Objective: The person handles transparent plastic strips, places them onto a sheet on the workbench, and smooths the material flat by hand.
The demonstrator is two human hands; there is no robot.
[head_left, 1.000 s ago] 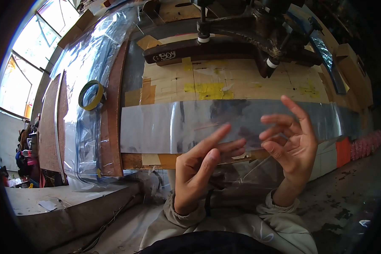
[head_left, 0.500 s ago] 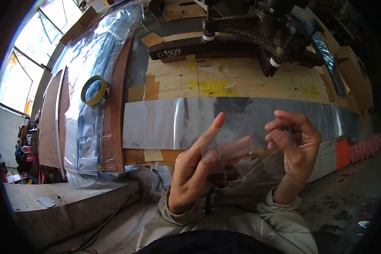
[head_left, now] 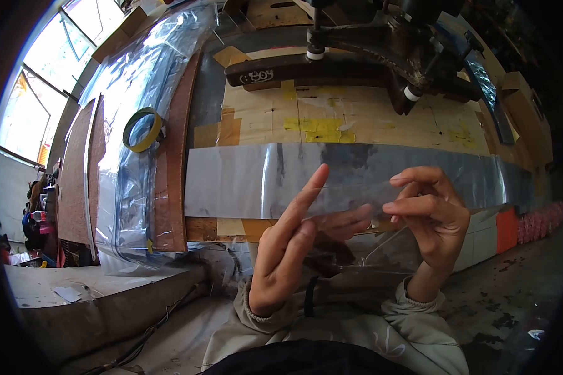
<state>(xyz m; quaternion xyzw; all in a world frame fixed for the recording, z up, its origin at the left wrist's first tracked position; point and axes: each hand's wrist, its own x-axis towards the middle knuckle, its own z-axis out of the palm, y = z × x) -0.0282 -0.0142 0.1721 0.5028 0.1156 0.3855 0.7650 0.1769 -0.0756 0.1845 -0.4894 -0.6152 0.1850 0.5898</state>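
A thin clear plastic piece [head_left: 347, 253] spans the space between my two hands above my lap; it is see-through and its outline is hard to follow. My left hand [head_left: 281, 256] holds its left side, index finger stretched upward, thumb in front and the other fingers seen through the film. At the upper right, my right hand [head_left: 435, 215] pinches the plastic between thumb and fingers. A pale thread-like line [head_left: 385, 247] runs across the lower part near the right hand; whether it is a crease or a strand I cannot tell.
Ahead lies a worktable with a translucent plastic strip [head_left: 231, 181] along its front edge. A dark metal press bar [head_left: 331, 76] stands over the taped wooden board [head_left: 250, 106]. At left, a tape roll [head_left: 142, 130] rests on plastic sheeting [head_left: 128, 194]. Pink wrapped items [head_left: 541, 219] lie at right.
My right hand's fingers have shifted slightly left and closed into a tighter pinch on the plastic. My left hand has barely moved. The view has shifted a little.
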